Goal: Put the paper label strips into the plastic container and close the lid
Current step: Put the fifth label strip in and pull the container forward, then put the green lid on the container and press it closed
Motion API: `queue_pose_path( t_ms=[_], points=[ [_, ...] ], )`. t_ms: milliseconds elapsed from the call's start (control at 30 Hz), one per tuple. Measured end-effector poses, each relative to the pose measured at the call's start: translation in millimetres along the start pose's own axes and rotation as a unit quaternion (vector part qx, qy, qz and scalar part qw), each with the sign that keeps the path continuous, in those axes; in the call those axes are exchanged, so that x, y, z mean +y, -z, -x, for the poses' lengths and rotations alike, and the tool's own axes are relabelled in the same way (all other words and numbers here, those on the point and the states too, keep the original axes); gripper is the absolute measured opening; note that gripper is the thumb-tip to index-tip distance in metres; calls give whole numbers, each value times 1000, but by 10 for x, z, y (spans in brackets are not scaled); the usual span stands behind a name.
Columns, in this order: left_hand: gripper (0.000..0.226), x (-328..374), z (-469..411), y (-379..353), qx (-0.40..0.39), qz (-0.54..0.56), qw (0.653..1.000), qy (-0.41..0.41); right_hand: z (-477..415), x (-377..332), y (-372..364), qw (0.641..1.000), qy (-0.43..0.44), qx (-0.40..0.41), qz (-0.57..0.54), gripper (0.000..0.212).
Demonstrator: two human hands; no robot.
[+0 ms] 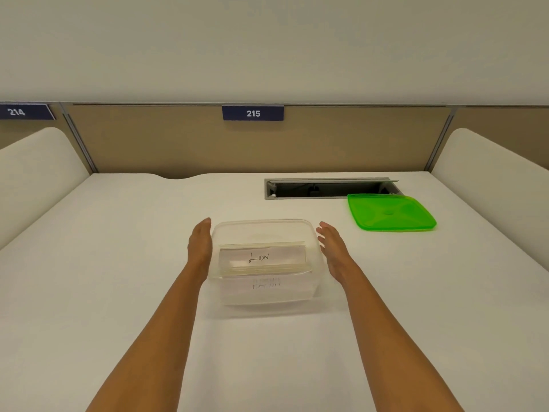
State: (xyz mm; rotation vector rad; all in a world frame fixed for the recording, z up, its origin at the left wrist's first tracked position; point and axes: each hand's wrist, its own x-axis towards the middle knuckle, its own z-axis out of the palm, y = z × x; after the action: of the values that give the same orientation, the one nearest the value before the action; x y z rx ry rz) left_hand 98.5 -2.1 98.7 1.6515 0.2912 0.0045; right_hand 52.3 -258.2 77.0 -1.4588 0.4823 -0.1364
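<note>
A clear plastic container [264, 230] stands lidless in the middle of the white desk. Inside it lies a stack of paper label strips [263, 258]; the top one reads "LION". My left hand [199, 248] is flat with fingers straight, right against the container's left wall. My right hand [332, 248] is open too, a little apart from the right wall. Neither hand holds anything. The green lid [390, 214] lies flat on the desk, far right of the container.
A recessed cable tray [315, 188] is set into the desk behind the container, partly under the lid's far edge. White side dividers [38, 162] bound the desk left and right. A tan back panel carries a "215" sign [253, 113].
</note>
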Motion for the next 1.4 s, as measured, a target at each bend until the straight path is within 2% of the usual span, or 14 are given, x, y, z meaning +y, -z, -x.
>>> queue_pose_path(
  t_ms=[133,267,400,700,1100,1400],
  points=[
    [39,316,-15,-260,25,-42,994,-102,-134,-222,206,997,57,41,31,38],
    [37,588,-3,-718,4,-32,991,-133,-317,-477,516,989,92,103,60,36],
    [37,747,30,-1282,-33,-11,992,-119,-511,-658,942,974,122,147,122,34],
    [37,647,2,-2513,-87,-42,992,-80,-1094,-803,1930,945,114,200,231,35],
    [39,338,-309,-3818,-110,-111,988,-19,-1991,-547,2755,906,61,187,374,39],
    [44,128,-540,-4282,-107,-183,977,-8,-2363,-357,2962,876,22,189,444,44]
  ],
)
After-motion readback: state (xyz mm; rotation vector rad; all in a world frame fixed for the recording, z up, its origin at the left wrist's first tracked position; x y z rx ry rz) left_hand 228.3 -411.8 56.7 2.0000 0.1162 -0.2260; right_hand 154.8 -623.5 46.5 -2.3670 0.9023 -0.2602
